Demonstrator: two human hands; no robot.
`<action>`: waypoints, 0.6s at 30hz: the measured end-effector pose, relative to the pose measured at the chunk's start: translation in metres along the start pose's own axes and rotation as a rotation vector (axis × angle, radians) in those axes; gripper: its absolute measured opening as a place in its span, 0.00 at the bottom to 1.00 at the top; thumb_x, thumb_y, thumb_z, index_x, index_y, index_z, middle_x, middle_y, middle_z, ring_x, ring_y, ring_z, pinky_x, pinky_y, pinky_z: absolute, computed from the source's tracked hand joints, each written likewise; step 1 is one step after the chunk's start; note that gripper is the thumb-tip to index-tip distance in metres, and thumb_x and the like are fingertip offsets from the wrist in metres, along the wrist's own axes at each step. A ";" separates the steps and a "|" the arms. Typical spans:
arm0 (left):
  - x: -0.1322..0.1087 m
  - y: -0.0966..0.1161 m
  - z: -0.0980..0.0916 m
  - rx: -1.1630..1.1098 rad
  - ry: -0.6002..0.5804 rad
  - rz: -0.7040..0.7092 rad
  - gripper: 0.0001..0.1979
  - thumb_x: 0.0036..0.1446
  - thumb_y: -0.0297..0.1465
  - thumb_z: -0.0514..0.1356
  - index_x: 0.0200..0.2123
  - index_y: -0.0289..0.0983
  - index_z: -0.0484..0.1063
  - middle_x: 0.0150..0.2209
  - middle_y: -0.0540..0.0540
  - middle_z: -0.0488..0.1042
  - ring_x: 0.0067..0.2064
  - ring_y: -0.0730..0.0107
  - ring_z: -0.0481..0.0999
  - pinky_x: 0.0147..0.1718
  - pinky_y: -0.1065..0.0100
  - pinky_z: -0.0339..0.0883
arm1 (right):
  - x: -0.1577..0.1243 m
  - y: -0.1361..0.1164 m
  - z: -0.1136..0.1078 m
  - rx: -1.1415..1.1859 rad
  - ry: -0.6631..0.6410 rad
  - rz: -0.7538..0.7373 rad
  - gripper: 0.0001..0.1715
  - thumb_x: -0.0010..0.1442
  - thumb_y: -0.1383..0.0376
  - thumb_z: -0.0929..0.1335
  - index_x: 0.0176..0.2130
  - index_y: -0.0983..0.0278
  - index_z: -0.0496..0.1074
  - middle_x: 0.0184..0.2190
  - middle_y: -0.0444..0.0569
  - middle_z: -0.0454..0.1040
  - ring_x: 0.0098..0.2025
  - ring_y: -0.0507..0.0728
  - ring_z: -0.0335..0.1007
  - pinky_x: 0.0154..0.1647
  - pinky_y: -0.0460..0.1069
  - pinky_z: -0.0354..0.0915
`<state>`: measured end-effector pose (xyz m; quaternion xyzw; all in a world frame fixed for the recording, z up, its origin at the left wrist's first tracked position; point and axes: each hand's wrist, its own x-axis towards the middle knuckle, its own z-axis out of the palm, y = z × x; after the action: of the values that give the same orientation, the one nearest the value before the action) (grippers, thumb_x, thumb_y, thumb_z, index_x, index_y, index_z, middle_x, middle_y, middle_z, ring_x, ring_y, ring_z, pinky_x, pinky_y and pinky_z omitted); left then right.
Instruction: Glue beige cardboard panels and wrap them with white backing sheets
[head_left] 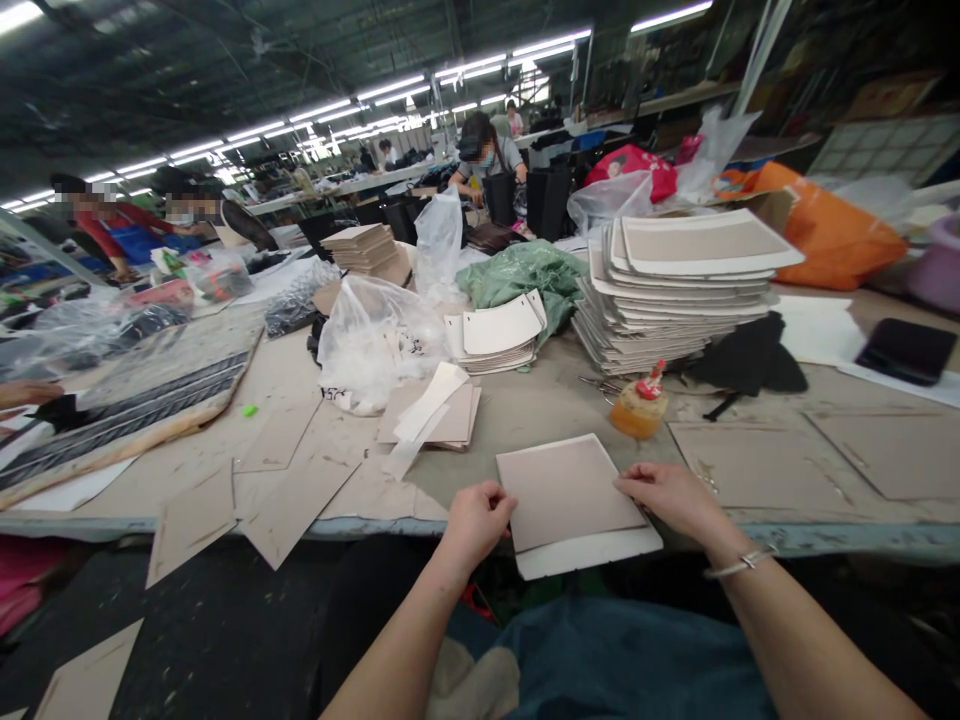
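Observation:
A grey-brown cardboard panel (570,490) lies over a slightly larger white sheet (592,552), whose edge shows along the near side. My left hand (480,520) pinches the left edge of this pair, fingers curled. On the opposite edge, my right hand (667,495) grips with thumb and fingertips. The near part of the pair juts past the table's front edge. Just beyond my right hand stands an orange glue bottle (637,408) with a red and white tip. To its right, another cardboard panel (750,465) lies flat on the table.
A tall stack of panels (675,290) stands behind the bottle, with a smaller stack (499,335) to its left. A clear plastic bag (379,345), loose boards (300,505) and a dark phone (906,350) lie around. A co-worker (487,155) sits across the table.

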<state>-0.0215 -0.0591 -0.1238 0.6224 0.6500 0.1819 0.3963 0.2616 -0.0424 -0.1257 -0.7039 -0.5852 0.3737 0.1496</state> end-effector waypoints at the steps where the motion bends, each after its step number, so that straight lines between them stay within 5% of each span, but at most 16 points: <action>1: 0.000 -0.001 0.000 0.005 -0.009 0.004 0.11 0.53 0.36 0.55 0.24 0.37 0.69 0.20 0.52 0.71 0.21 0.72 0.74 0.24 0.74 0.62 | 0.000 0.000 0.000 0.016 -0.009 0.005 0.13 0.50 0.56 0.65 0.27 0.62 0.73 0.23 0.45 0.73 0.26 0.55 0.67 0.28 0.48 0.58; 18: 0.021 0.017 -0.015 0.382 -0.071 0.044 0.09 0.52 0.32 0.56 0.23 0.38 0.73 0.22 0.47 0.74 0.29 0.67 0.73 0.28 0.71 0.59 | -0.001 0.000 0.004 0.093 0.008 0.019 0.09 0.48 0.61 0.65 0.26 0.63 0.72 0.21 0.45 0.72 0.25 0.54 0.67 0.26 0.46 0.59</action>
<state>-0.0197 -0.0327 -0.1081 0.7065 0.6444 0.0418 0.2898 0.2588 -0.0441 -0.1278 -0.7032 -0.5599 0.3991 0.1809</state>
